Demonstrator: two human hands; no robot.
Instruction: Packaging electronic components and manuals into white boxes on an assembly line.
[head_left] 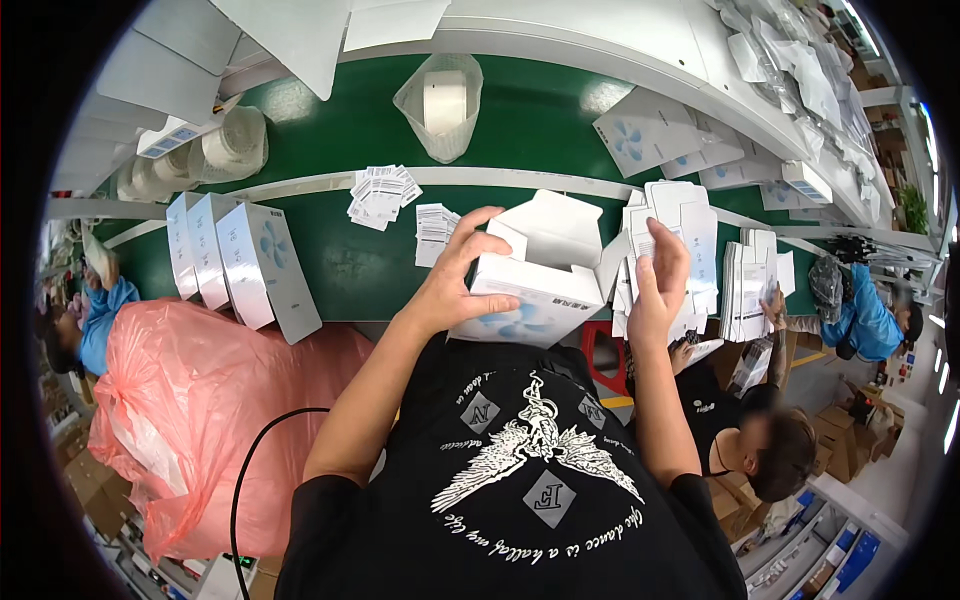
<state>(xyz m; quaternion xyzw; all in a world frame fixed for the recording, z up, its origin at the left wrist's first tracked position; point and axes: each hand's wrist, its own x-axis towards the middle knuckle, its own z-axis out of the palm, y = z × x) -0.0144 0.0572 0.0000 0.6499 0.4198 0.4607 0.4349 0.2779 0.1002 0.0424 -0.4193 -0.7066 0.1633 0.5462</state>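
A white carton with a blue petal-like print stands in front of my body, its top flaps raised and its inside showing. My left hand grips its left side, thumb on the near face and fingers over the upper edge. Beside the carton's right flap is my right hand, fingers apart and bent a little upward. Whether its fingertips touch that flap I cannot tell. Just behind that hand lies a stack of flat white cartons. Printed white label sheets lie on the table beyond my left hand.
Closed white boxes stand in a row at the left, near a big pink plastic bag. A label roll in a clear bag sits on the green table. At right, a person in black handles more flat cartons.
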